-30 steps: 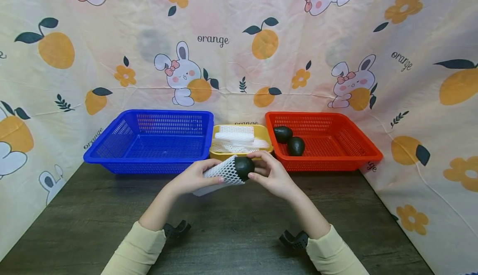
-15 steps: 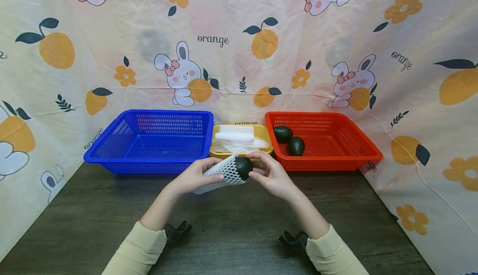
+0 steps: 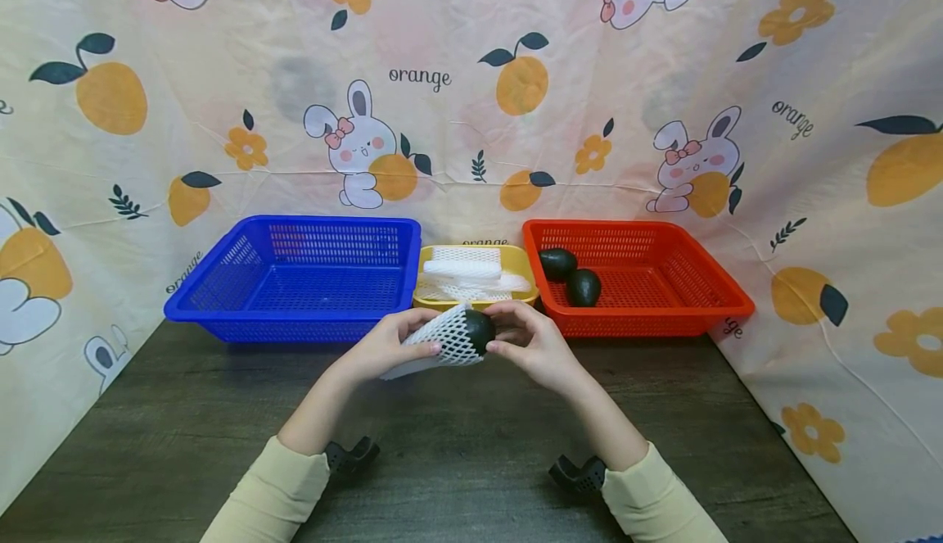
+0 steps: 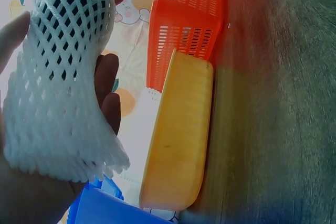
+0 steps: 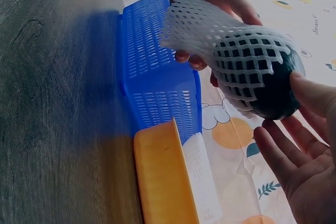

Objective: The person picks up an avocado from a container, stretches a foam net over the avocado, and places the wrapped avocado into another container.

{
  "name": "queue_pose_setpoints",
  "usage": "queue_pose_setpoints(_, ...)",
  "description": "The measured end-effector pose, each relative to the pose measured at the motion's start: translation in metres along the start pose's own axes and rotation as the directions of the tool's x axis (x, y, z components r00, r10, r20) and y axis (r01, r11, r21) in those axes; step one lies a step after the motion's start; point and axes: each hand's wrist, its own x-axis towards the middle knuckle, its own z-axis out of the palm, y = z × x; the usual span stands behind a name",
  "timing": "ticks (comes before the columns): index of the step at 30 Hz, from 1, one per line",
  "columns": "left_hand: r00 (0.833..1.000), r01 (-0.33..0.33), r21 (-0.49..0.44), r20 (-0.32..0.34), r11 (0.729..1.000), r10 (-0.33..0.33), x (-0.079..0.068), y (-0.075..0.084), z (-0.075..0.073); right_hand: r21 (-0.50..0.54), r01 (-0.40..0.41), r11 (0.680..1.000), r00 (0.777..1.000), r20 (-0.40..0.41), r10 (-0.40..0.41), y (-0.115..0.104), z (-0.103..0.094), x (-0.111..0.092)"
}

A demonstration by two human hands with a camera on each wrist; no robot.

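Observation:
A dark green avocado (image 3: 480, 332) sits partly inside a white foam net sleeve (image 3: 445, 337), held above the table. Its bare end sticks out toward the right. My left hand (image 3: 383, 348) grips the sleeve around its middle, and the sleeve's loose tail hangs past the palm in the left wrist view. My right hand (image 3: 536, 346) holds the bare end of the avocado between thumb and fingertips. Seen from the right wrist, the net (image 5: 247, 59) covers most of the avocado (image 5: 281, 90), with the thumb on its tip.
A blue basket (image 3: 295, 330) stands at the back left. In the middle, a yellow tray (image 3: 519, 260) holds more white foam nets (image 3: 464, 273). At the back right, a red basket (image 3: 648, 323) holds two avocados (image 3: 584, 288). A printed cloth hangs behind.
The avocado has slid slightly left, a little deeper into the net sleeve, with my right hand following it. My left hand has hardly moved.

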Motion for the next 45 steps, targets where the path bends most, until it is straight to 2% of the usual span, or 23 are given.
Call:
queue_pose_setpoints(5,1.000,-0.011,-0.034,0.004,0.999,0.011,0.000,0.000,0.000,0.023,0.011,1.000,1.000,-0.015,-0.011,0.002,0.001,0.000)
queue_pose_setpoints(14,1.000,-0.001,-0.031,-0.002,1.000,0.001,0.000,0.001,0.001,0.050,0.061,0.997,0.997,-0.042,-0.059,0.005,0.005,0.001)
queue_pose_setpoints(19,1.000,0.002,-0.039,-0.002,0.999,-0.002,0.001,0.001,0.001,0.042,0.057,0.997,0.997,-0.044,-0.055,0.004,0.007,0.000)
queue_pose_setpoints(34,1.000,-0.023,-0.103,-0.009,0.994,0.022,0.002,0.000,0.005,-0.006,0.159,0.987,0.985,-0.072,-0.159,0.006,0.012,-0.001)
queue_pose_setpoints(38,1.000,-0.017,-0.131,0.006,0.991,0.018,0.003,-0.001,0.006,-0.027,0.155,0.988,0.985,-0.068,-0.157,0.006,0.012,-0.002)
queue_pose_setpoints(45,1.000,-0.019,-0.124,0.020,0.992,0.022,0.003,-0.002,0.008,-0.027,0.139,0.990,0.988,-0.057,-0.140,0.006,0.013,-0.001)
